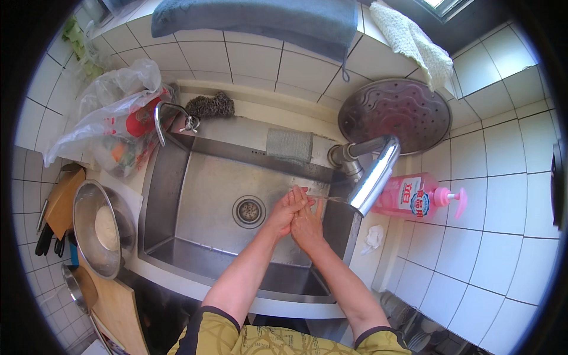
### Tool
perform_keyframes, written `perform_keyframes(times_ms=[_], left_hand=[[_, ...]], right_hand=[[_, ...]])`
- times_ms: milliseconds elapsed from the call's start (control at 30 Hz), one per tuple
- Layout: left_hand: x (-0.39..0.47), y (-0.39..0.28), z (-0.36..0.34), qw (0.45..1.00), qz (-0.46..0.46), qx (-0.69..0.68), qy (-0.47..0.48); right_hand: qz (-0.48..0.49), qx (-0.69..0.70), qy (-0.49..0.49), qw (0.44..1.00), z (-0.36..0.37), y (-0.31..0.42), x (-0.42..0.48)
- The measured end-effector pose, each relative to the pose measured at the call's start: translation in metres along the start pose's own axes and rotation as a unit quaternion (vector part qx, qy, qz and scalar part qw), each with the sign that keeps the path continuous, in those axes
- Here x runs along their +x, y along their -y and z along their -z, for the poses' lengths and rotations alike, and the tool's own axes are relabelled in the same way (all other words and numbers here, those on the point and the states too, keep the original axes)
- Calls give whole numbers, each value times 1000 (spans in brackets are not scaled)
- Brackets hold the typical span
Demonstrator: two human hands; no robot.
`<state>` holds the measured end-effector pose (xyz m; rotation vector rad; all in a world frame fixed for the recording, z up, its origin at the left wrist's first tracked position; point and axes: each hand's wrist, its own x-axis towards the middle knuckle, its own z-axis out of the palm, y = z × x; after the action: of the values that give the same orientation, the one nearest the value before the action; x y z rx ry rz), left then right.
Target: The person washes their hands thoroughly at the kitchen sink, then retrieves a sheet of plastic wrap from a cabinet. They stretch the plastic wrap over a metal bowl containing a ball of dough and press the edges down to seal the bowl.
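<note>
My left hand (285, 212) and my right hand (308, 226) press together over the right part of a stainless steel sink (213, 186). A thin stream of water (330, 199) runs onto the fingers from the chrome faucet (372, 177) on the right. The left hand lies against the right one, and their fingers overlap, so some are hidden. One finger of the right hand sticks out toward the faucet. No object shows in either hand. Left of the hands, a round drain strainer (249, 212) sits in the sink floor.
A pink pump soap bottle (408, 195) and a crumpled white scrap (373, 238) are at right. Behind the sink are a green-grey cloth (289, 145), a steel wool scourer (210, 105) and a round perforated tray (395, 115). At left, a metal bowl (84, 230) holds dough (107, 228).
</note>
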<state>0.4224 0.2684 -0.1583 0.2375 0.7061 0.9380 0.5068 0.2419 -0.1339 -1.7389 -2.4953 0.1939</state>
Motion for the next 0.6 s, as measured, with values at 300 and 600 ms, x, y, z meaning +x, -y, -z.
perform_keyframes(times_ms=[300,600], left_hand=[[14,-16,-19,969,121,67,-204],[2,-14,-23,1000,20,-3,-19]], right_hand=[[-62,54,-17,997,-14,7,-5],[-13,23,-51,998,1,-5,4]])
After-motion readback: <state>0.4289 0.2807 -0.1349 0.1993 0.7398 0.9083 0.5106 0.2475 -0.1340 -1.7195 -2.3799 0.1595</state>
